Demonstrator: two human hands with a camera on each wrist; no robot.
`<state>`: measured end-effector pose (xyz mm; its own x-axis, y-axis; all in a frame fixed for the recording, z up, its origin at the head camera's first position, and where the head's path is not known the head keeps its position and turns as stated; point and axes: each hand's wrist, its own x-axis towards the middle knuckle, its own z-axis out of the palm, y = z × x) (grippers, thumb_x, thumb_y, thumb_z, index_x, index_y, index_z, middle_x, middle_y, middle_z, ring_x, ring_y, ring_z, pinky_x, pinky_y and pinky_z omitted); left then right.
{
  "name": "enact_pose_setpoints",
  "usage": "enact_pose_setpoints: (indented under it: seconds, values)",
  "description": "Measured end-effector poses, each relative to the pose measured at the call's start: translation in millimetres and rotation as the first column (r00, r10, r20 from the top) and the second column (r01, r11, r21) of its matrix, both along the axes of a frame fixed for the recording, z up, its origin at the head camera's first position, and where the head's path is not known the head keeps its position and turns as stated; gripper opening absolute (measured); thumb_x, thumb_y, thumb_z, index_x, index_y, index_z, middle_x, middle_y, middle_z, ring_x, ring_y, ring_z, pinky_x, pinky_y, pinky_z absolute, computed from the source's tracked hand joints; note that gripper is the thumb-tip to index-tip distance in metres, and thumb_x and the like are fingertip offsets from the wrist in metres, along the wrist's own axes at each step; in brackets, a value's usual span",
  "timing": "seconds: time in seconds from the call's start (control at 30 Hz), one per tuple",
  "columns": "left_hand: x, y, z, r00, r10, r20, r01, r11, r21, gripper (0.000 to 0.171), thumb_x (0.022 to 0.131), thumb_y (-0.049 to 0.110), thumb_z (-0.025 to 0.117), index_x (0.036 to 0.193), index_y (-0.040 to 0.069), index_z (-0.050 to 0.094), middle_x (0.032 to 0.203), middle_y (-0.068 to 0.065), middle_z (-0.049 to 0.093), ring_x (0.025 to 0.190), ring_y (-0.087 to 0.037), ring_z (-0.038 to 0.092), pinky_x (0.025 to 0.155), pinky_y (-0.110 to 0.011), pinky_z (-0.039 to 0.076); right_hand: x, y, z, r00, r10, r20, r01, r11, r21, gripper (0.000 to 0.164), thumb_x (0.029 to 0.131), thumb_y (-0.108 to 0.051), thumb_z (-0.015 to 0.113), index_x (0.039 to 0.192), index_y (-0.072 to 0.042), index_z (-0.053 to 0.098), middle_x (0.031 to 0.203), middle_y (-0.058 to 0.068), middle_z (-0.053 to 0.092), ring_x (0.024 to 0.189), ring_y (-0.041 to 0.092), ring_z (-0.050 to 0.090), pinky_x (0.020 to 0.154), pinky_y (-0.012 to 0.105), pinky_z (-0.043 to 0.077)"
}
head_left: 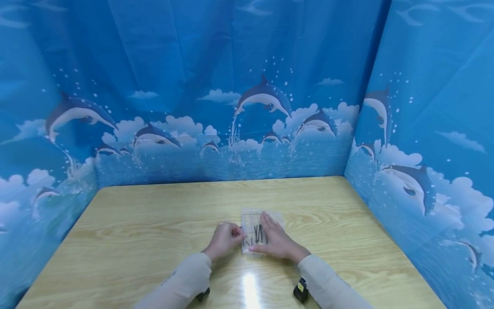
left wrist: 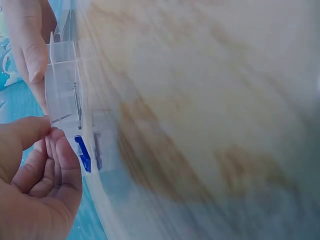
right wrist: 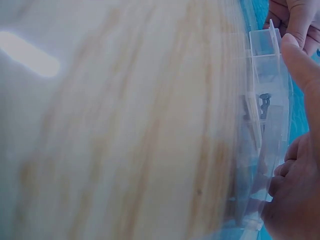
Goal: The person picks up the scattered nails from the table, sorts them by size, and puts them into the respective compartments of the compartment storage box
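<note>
A clear plastic compartment box [head_left: 251,216] lies on the table, with long dark screw-like pieces [head_left: 257,233] and smaller metal bits in its sections. My left hand [head_left: 225,237] is at the box's left side, thumb and index finger pinching at its edge. In the left wrist view a blue piece [left wrist: 83,154] shows beside those fingertips, seemingly in the box. My right hand [head_left: 278,240] rests over the right part of the box, fingers extended toward the far side and thumb at the near edge. It covers some sections.
The wood-grain table [head_left: 154,223] extends around the box on all sides. Blue dolphin-print curtains [head_left: 216,107] stand along the back and sides. Dark devices, one marked yellow [head_left: 301,291], sit under the wrists.
</note>
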<state>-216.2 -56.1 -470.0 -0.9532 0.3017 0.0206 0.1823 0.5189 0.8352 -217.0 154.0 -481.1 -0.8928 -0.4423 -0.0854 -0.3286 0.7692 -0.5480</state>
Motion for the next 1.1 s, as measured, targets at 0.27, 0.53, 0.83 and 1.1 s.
enact_pose_setpoints:
  seconds: [0.27,0.53,0.83,1.1]
  values:
    - [-1.6,1.9,0.2,1.000,-0.006,-0.021,0.006,1.000,-0.013,0.006,0.084,0.009,0.071,0.080,0.006,0.069,0.072,0.003,0.063,0.064,-0.009,0.057,0.057,-0.019,0.050,-0.9,0.7,0.6,1.000,0.001,-0.011,-0.001,1.000,-0.005,0.110,0.082,-0.063,0.062,0.151,0.000,0.005,0.159,0.017,0.001,0.147,0.031,0.004,0.117,0.051,0.005]
    - [-1.6,1.2,0.7,1.000,-0.002,-0.011,0.002,1.000,-0.017,0.005,0.084,0.011,0.072,0.081,0.007,0.070,0.072,0.003,0.063,0.065,-0.009,0.057,0.058,-0.020,0.051,-1.4,0.4,1.6,1.000,-0.001,-0.005,0.001,1.000,-0.006,0.110,0.082,-0.063,0.062,0.151,0.000,0.005,0.159,0.017,0.001,0.147,0.031,0.005,0.117,0.052,0.005]
    - [-1.3,-0.3,0.1,1.000,0.007,-0.006,-0.007,1.000,-0.019,0.005,0.084,0.010,0.072,0.081,0.007,0.070,0.073,0.003,0.063,0.065,-0.010,0.056,0.058,-0.020,0.050,-1.1,-0.3,0.6,1.000,-0.002,0.003,0.002,1.000,0.013,0.111,0.081,-0.065,0.061,0.152,-0.002,0.003,0.159,0.015,-0.001,0.147,0.029,0.003,0.118,0.049,0.004]
    - [-2.3,0.8,-0.3,1.000,0.010,0.024,-0.009,0.999,-0.032,0.005,0.084,0.011,0.072,0.081,0.009,0.069,0.073,0.004,0.062,0.066,-0.011,0.056,0.058,-0.021,0.049,-0.7,-0.7,0.9,1.000,0.001,0.011,-0.001,1.000,0.004,0.110,0.082,-0.064,0.061,0.151,-0.002,0.003,0.159,0.015,-0.001,0.147,0.029,0.003,0.118,0.049,0.003]
